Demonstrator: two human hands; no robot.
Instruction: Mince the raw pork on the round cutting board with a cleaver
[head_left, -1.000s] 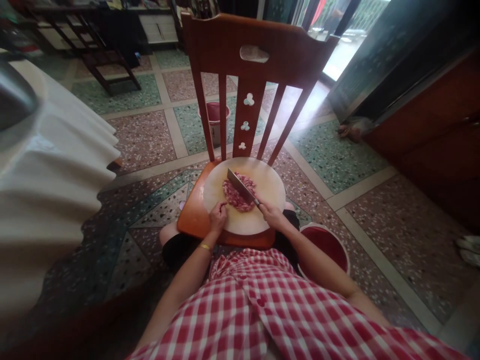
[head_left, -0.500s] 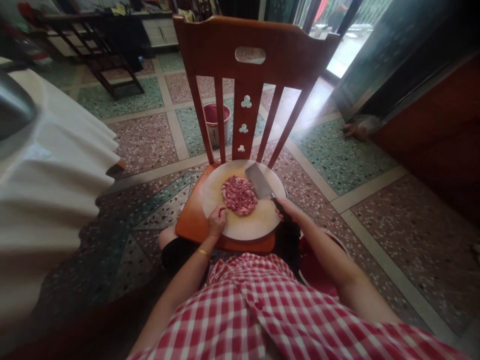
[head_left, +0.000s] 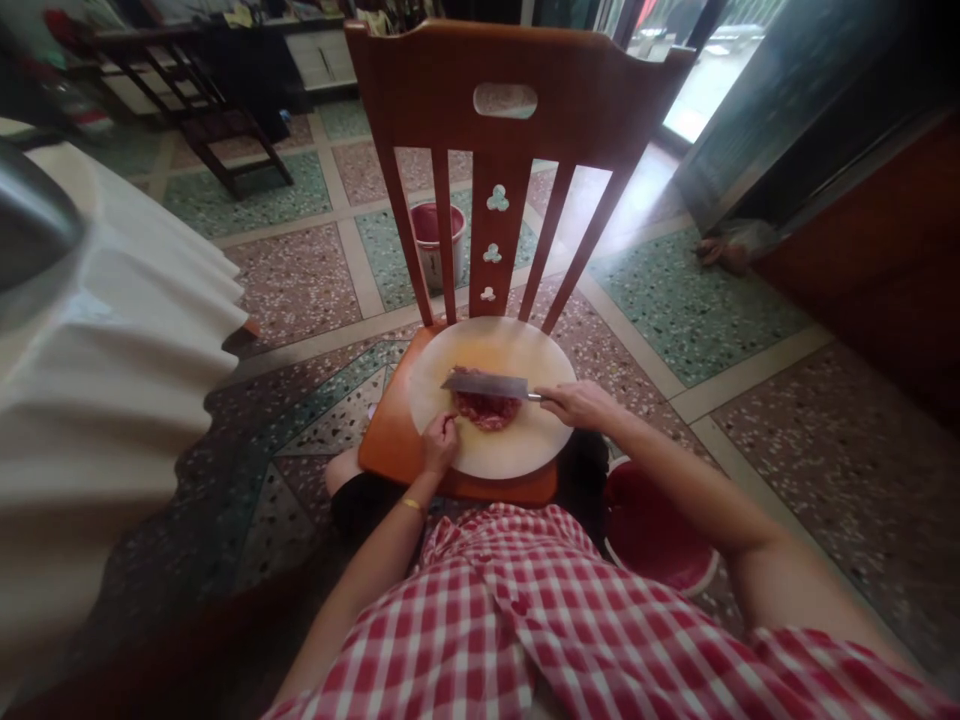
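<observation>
A round pale cutting board (head_left: 517, 465) lies on the seat of the wooden chair (head_left: 390, 430) in front of me. Minced meat (head_left: 489, 412) is spread in a flattened mound at its middle. My right hand (head_left: 583, 404) grips the handle of a cleaver (head_left: 491, 385), whose broad blade reaches leftward over the far part of the meat and hides some of it. My left hand (head_left: 439, 442) rests at the left front of the board, close beside the meat, with its fingers curled closed. Whatever may be inside those fingers is hidden.
The chair's tall back rises behind the board. A red bucket (head_left: 660, 530) stands on the floor by my right side, and a bin (head_left: 439, 240) is beyond the chair. At left hangs a white tablecloth (head_left: 127, 330). A dark chair (head_left: 225, 130) stands farther off.
The cleaver has swung from the board's right side to across the meat, its blade now pointing left. My right hand has turned and lifted with it; my left hand has stayed nearly in place.
</observation>
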